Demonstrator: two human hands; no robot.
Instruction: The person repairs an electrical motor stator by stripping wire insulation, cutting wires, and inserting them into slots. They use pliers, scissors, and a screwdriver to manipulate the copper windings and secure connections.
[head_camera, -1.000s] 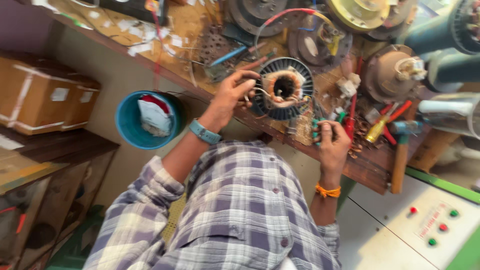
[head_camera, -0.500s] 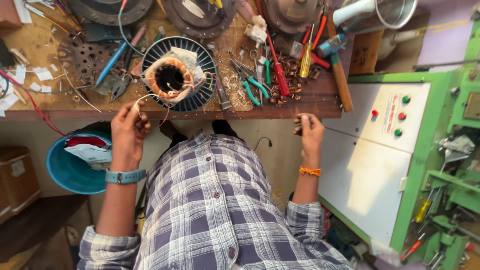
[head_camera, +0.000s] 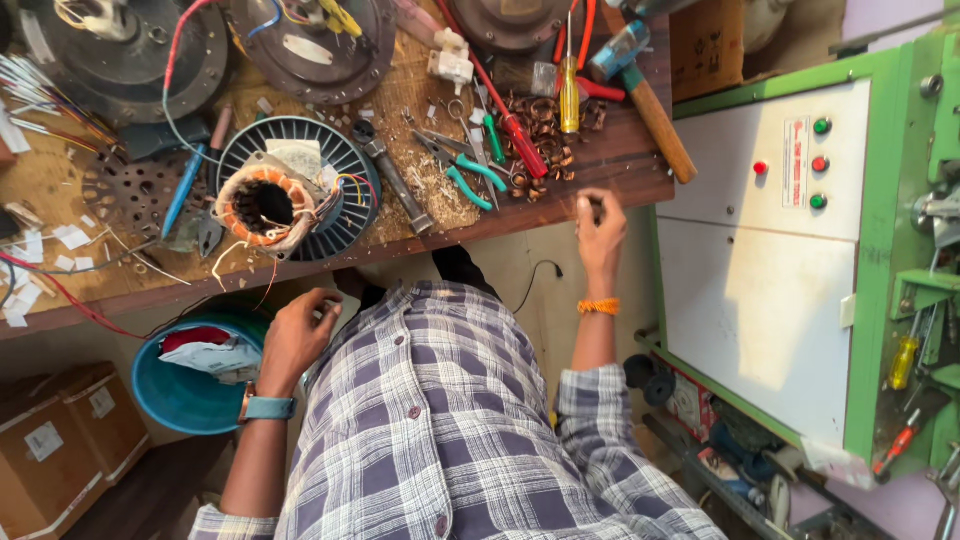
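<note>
Stator (head_camera: 262, 207) on bench (head_camera: 600, 175) – pliers (head_camera: 455, 170) to its right, bucket (head_camera: 175, 395) below

Plaid shirt with rolled sleeves, blue wristband on left wrist, orange thread on right.

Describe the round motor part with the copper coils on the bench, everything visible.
The motor stator lies flat on the wooden workbench: a ring of copper-coloured windings with orange wrapping round a dark central hole, set in a black finned disc. Pale paper strips and thin coloured wires stick out. Neither hand touches it; the left hand is below the bench edge.
</note>
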